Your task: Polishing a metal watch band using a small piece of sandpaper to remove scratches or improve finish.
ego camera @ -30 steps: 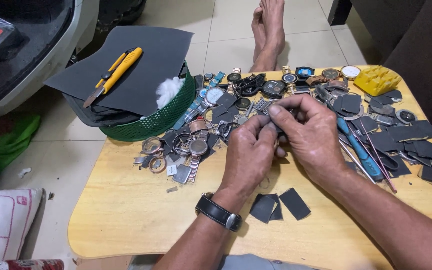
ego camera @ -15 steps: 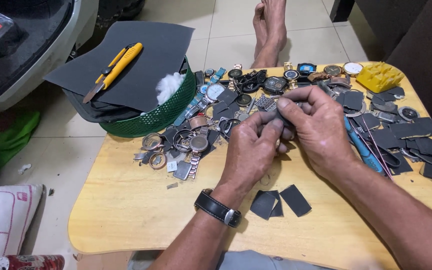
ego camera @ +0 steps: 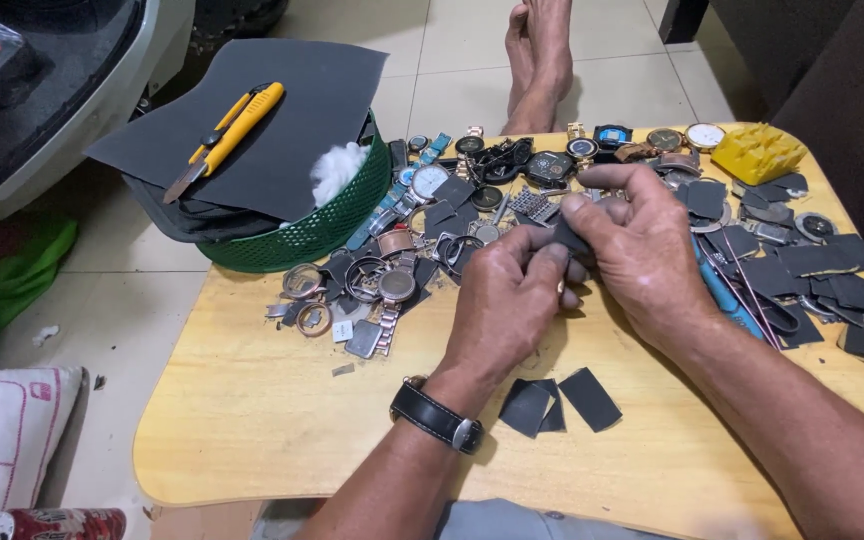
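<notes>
Both hands meet over the middle of a low wooden table [ego camera: 252, 420]. My left hand [ego camera: 507, 300], with a black wristwatch [ego camera: 437, 415] on its wrist, and my right hand [ego camera: 637, 245] pinch a small dark piece of sandpaper [ego camera: 564, 238] between their fingertips. Whatever else lies inside the fingers is hidden. Behind the hands lies a heap of watches and watch cases [ego camera: 512, 170]. Loose round cases and bezels [ego camera: 377, 285] lie to the left of my left hand. Three dark sandpaper scraps [ego camera: 562, 400] lie on the table below the hands.
A green basket [ego camera: 302, 235] at the table's left corner carries black sandpaper sheets [ego camera: 282, 120], a yellow utility knife [ego camera: 227, 125] and white cotton [ego camera: 337, 170]. Many dark scraps [ego camera: 832, 275], blue-handled tools [ego camera: 727, 295] and a yellow block [ego camera: 757, 152] lie right. Another person's bare feet [ego camera: 542, 55] rest beyond.
Both hands have shifted slightly while working the small dark piece between the fingertips; the view has drifted a little. Nothing on the table has moved.
</notes>
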